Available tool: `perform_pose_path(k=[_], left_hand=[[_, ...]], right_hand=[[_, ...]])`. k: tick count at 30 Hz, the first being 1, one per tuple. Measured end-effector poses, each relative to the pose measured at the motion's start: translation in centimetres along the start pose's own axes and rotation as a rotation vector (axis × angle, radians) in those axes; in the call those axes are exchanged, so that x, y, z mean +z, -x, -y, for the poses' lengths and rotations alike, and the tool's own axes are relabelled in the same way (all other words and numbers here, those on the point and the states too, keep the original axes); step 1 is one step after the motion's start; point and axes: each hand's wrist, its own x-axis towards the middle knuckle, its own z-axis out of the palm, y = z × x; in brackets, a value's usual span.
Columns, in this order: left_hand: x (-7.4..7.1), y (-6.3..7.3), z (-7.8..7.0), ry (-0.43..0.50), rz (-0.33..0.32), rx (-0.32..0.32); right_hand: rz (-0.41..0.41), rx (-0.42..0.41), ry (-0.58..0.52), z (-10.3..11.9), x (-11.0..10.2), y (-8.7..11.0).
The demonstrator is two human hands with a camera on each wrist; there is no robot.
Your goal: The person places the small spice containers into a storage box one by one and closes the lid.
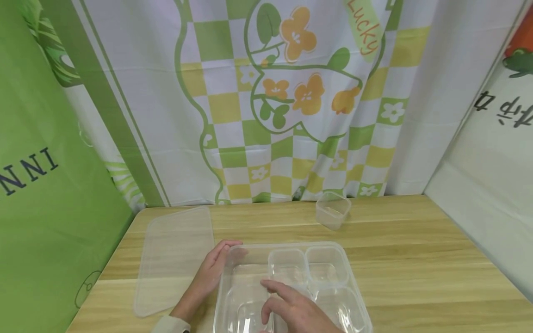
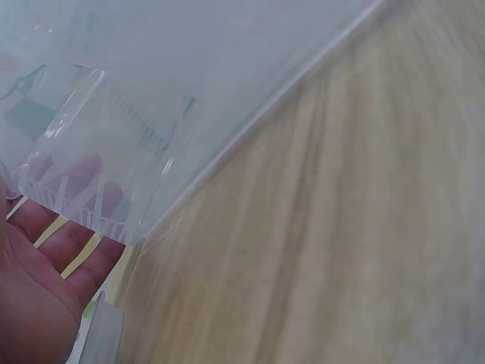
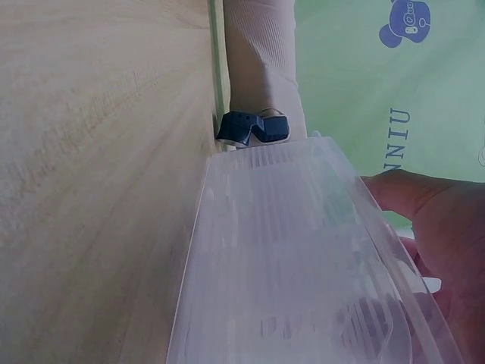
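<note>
A large clear plastic food box [image 1: 291, 244] stands at the table's front edge, with several smaller clear boxes inside, including one at the far middle [image 1: 287, 266] and one at the far right [image 1: 326, 268]. At its far left corner, my left hand [image 1: 214, 266] touches the outside wall. The left wrist view shows that hand's fingers [image 2: 64, 243] extended against the plastic, tips visible through it. Over the middle of the box hovers my right hand [image 1: 291, 305], index finger and thumb spread apart. Nothing shows between them. Its other fingers are mostly hidden.
To the left of the box, a flat translucent lid [image 1: 175, 263] lies on the wooden table [image 1: 416, 268]. A small clear box [image 1: 333, 212] sits near the table's back edge. Patterned curtains [image 1: 291, 162] hang behind, with cloth on both sides.
</note>
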Motion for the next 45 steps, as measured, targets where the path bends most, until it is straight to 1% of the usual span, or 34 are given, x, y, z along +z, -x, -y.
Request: perform_pose_path(k=[4,11,16,23,25,32,45], left_hand=[[0.00,-0.03,0.04,0.006,0.003,0.001],[-0.03,-0.06,-0.01,0.008,0.004,-0.011],[-0.06,-0.04,-0.05,0.012,0.007,-0.010],[-0.05,0.00,-0.03,0.011,-0.003,-0.010],[-0.04,0.02,-0.03,0.007,-0.005,-0.010],[-0.01,0.07,0.03,-0.007,0.001,-0.010],[0.00,0.08,-0.15,0.015,0.000,-0.017]], right_hand=[[-0.005,-0.012,0.041,-0.19,0.17,-0.03],[-0.034,-0.074,0.102,-0.70,0.43,-0.21],[-0.027,-0.096,0.136,-0.83,0.54,-0.21],[-0.005,-0.111,0.148,-0.78,0.59,-0.20],[-0.005,-0.121,0.165,-0.73,0.60,-0.23],[0.005,-0.105,0.186,-0.51,0.54,-0.18],[0.025,-0.095,0.191,-0.44,0.31,-0.26]])
